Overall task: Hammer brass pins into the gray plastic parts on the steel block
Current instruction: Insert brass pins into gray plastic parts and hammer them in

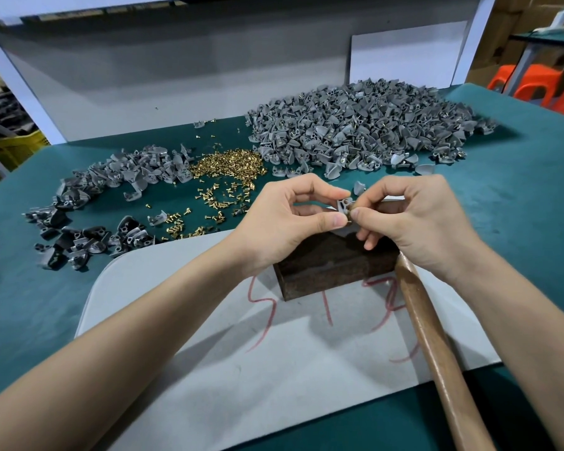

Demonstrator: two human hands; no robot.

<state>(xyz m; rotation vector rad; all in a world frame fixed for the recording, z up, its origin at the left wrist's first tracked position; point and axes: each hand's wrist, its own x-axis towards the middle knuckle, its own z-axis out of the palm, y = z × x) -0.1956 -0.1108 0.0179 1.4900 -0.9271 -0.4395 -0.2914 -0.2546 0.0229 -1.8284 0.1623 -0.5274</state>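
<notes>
Gray part (343, 204) pinched in left hand (287, 219), just above steel block (323, 263). Brass pin (352, 212) pinched in right hand (414, 222), touching part at its 4 o'clock. Pin best seated square in hole before hammer (437, 340), at block's 4 o'clock, is lifted.

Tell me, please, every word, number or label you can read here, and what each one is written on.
"S 1 Z" (an uncertain reading): large red handwritten strokes on the gray board. The steel block and the hammer handle partly cover them.
A further red curved stroke beside the handle cannot be read.
Nothing legible shows on the gray plastic parts or the brass pins.
</notes>
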